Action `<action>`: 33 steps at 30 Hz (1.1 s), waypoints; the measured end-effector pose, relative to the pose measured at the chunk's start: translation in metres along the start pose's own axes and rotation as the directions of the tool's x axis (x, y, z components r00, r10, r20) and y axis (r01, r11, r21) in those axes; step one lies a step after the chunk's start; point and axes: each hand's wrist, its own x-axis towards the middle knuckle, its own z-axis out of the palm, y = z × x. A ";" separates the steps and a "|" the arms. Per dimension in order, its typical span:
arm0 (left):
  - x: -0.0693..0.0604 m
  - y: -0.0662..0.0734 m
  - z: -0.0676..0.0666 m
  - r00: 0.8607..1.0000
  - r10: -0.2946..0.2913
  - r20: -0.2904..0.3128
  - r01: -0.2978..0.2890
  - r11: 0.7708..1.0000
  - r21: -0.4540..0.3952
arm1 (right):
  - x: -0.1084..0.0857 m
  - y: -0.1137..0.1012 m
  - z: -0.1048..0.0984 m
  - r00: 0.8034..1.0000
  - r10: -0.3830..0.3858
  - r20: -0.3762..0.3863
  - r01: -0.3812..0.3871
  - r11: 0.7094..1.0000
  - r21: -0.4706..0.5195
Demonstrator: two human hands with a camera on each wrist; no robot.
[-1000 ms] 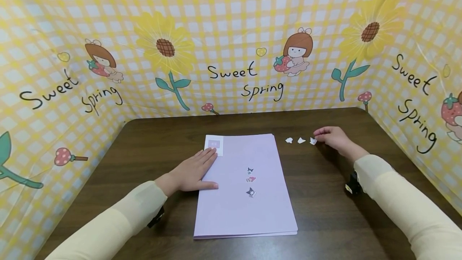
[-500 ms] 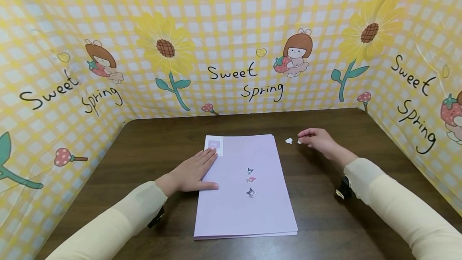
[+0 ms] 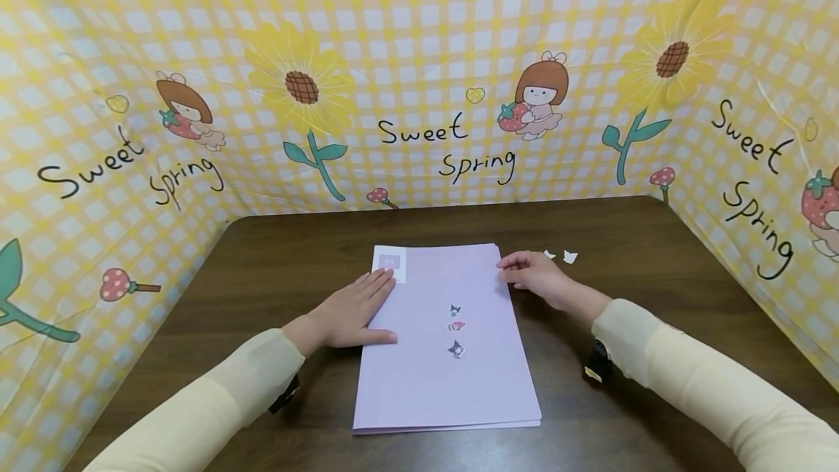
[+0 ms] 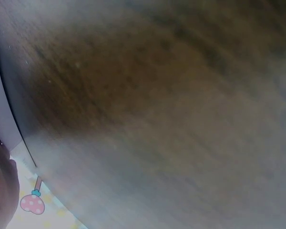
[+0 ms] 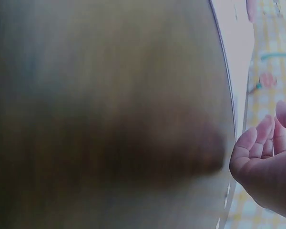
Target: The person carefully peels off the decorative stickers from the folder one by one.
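Note:
A lilac folder (image 3: 419, 384) lies on the wooden table. Three small cartoon stickers, a dark one (image 3: 455, 310), a pink one (image 3: 456, 326) and a grey one (image 3: 457, 349), sit in a column on its cover. My left hand (image 3: 350, 312) rests flat on the folder's left side, fingertips at the white label (image 3: 390, 262). My right hand (image 3: 537, 279) is at the folder's upper right edge, fingers loosely bent. In the right wrist view, this hand (image 5: 264, 152) shows thumb and fingers with nothing visible between them. Whether it touches the folder cannot be told.
Small white paper scraps, one in the middle (image 3: 549, 254) and one at the right (image 3: 570, 256), lie on the table (image 3: 609, 239) beyond my right hand, which mostly hides another scrap. A yellow checked cloth (image 3: 419, 57) surrounds the table's back and sides.
My right hand has moved left from the rightmost scrap, past the others, to the folder's edge. The scraps stay on the table, and my left hand has kept its place.

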 end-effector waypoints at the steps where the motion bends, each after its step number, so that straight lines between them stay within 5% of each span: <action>1: 0.000 0.000 0.000 1.000 0.000 0.001 0.000 1.000 0.000 | 0.000 -0.001 0.004 1.000 -0.001 -0.004 0.001 1.000 0.004; 18: 0.000 0.001 -0.002 1.000 0.007 -0.005 -0.007 1.000 0.007 | -0.001 -0.006 0.058 0.989 -0.068 0.133 0.065 0.998 0.024; 33: 0.001 -0.001 0.002 1.000 -0.001 -0.011 0.001 1.000 0.004 | 0.002 -0.006 0.069 0.956 -0.177 0.236 0.208 0.972 -0.112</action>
